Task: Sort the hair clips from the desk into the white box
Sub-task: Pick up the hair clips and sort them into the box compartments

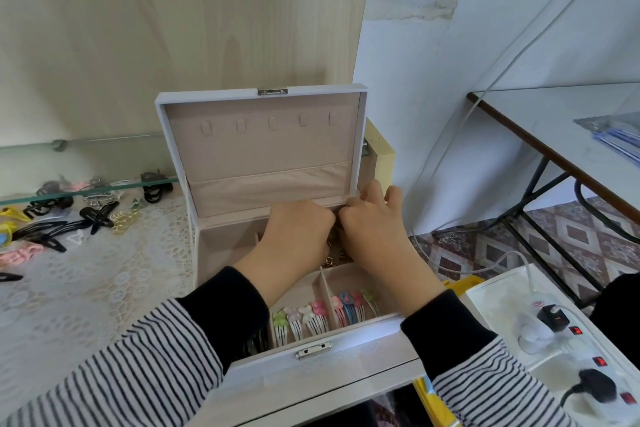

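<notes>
The white box [346, 359] stands open in front of me, its lid [263, 135] upright with a beige lining. Both hands reach into its back compartment. My left hand [294, 236] and my right hand [374, 236] meet with curled fingers over small gold-coloured clips [334, 255], which show only in the gap between them. I cannot see exactly what each hand holds. Pastel snap clips with bows [301, 321] lie in the front compartments, with more of them [353, 305] to the right of a divider. A heap of black, pink, yellow and gold hair clips [65, 222] lies on the desk at the left.
A lace cloth [86, 295] covers the desk. A glass shelf [86, 189] runs above the clip heap. At the right lies a power strip [568, 343] with plugs and white cables. A glass-topped table [554, 121] stands further right.
</notes>
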The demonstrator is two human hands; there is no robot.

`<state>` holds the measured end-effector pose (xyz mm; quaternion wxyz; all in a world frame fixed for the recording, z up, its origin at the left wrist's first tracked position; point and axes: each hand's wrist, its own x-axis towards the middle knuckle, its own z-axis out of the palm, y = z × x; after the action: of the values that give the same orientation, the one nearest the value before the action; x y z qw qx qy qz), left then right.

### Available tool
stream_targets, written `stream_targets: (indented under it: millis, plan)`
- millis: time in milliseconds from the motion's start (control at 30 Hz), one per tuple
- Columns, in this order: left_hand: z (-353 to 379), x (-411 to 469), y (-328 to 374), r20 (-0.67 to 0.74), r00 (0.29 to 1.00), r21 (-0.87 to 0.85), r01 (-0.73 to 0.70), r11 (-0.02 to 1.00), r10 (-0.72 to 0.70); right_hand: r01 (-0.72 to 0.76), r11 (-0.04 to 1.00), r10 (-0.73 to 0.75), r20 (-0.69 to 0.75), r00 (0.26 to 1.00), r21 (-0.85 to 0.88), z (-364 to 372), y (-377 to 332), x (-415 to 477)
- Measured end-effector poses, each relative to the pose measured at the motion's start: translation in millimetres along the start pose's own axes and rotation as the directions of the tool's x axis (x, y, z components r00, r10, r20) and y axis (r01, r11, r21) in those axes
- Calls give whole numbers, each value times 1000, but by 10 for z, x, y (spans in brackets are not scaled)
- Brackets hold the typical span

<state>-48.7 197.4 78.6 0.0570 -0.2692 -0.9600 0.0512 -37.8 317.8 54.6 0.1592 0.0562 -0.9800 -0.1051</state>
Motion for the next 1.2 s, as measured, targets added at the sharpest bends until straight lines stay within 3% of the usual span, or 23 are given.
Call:
stream_targets:
  millis: [200, 300, 500, 667, 833, 1000, 1200]
  plan:
    - [64, 8, -1, 58, 998, 8, -5, 1000, 5, 23, 998, -22, -16, 1000, 59, -6, 25, -51]
    - [127, -16, -54, -17, 1000, -84, -11, 996, 9, -9, 1000, 9, -6, 1000, 26, -32, 78, -41]
    - [174, -193, -270, -281, 959, -213, -106, 971, 43, -20, 991, 7, 102, 995, 130, -193, 153, -81]
    - [181, -408, -443, -365, 929, -304, -54, 951, -64, -20, 948, 20, 4, 1000, 316, -201, 7, -80]
    - [217, -626, -685, -410, 907, -236, -1, 972, -99, 9, 908, 57, -145, 988, 419, -203, -352, -59]
    - [301, -888, -874, -431, 886, -226, 76, 971, -170, 34, 888, 67, -201, 977, 460, -226, -711, -47]
    - [434, -1244, -1168, -507, 795, -348, 164, 923, -332, 99, 841, 50, -258, 965, 533, -386, -1233, -31]
